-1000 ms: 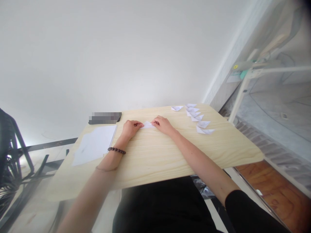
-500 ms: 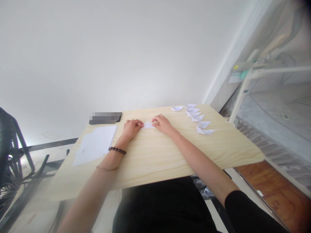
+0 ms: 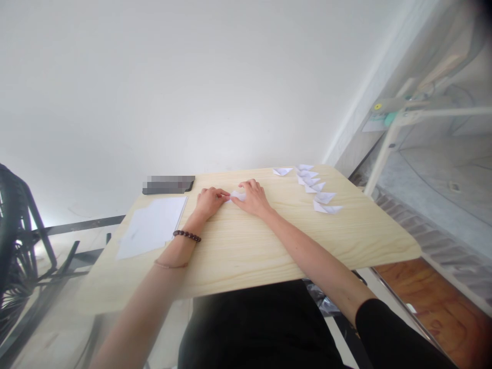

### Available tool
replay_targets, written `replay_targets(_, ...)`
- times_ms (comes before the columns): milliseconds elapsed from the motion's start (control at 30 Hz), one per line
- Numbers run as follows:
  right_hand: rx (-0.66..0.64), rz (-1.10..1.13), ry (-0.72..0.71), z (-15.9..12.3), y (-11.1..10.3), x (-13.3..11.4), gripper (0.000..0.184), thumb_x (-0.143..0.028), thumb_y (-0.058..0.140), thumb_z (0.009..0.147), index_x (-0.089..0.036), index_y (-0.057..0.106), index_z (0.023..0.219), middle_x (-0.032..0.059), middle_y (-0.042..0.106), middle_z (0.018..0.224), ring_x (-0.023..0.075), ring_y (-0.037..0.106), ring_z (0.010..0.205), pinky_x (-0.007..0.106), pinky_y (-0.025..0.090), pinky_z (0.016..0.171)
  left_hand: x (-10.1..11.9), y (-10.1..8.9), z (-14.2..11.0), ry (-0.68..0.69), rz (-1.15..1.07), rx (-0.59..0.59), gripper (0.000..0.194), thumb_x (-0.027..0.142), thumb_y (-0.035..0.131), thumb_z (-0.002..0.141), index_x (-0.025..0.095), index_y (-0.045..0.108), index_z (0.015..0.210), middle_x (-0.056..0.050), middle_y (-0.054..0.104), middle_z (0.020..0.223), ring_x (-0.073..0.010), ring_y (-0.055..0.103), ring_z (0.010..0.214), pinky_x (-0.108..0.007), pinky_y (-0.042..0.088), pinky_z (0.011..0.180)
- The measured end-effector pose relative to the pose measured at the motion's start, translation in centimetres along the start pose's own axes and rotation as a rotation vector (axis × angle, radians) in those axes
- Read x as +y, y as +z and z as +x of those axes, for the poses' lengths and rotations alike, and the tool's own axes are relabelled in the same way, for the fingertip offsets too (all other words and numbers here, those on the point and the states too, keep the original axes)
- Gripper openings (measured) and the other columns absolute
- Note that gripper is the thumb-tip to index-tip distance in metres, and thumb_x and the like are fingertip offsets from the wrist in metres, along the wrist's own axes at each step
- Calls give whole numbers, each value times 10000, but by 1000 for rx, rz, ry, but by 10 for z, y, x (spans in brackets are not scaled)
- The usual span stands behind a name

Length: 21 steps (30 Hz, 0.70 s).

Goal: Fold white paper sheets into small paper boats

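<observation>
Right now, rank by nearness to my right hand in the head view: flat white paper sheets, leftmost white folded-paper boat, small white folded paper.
1. Small white folded paper: touching your right hand.
2. Leftmost white folded-paper boat: farther back, to the right.
3. Flat white paper sheets: far over on the left.

A plain white wall point(image 3: 184, 92) fills the far side, brightest low down, just above the pale wood-grain counter point(image 3: 238, 261) with its rounded corners. At left, a dark strip point(image 3: 88, 225) lines the wall's foot above light flooring point(image 3: 57, 320), near a dark-framed piece point(image 3: 9, 220). A white metal frame point(image 3: 383, 156) stands right; nearer lies a glossy brown wood-grain surface point(image 3: 442, 300).
</observation>
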State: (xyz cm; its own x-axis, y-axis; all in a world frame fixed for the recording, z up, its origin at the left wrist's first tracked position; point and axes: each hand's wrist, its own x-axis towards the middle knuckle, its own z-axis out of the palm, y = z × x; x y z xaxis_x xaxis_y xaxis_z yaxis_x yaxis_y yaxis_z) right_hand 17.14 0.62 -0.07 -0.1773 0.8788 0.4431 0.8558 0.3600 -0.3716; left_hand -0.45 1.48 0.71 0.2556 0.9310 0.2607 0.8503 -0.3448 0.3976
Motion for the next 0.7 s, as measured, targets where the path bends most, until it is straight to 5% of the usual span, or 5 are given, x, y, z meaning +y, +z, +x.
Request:
replay_targets(167,-23,-41,53,0,2,-7,587,-557,513,657,-157,467,1084,116,431,1049,262,410,997,404,326,850,0,0,0,5,7,2,262,417,478,753,294,657,900,-12,625,831,-181,527,821,-302,361,793)
replay_targets(700,-208,112,139,9,-2,18,518,-337,563,640,-197,431,1121,94,385,1104,249,383,1082,398,326,908,1,-2,0,21,-30,-22,249,384,492,758,268,657,905,-20,641,869,-176,544,825,-279,389,745)
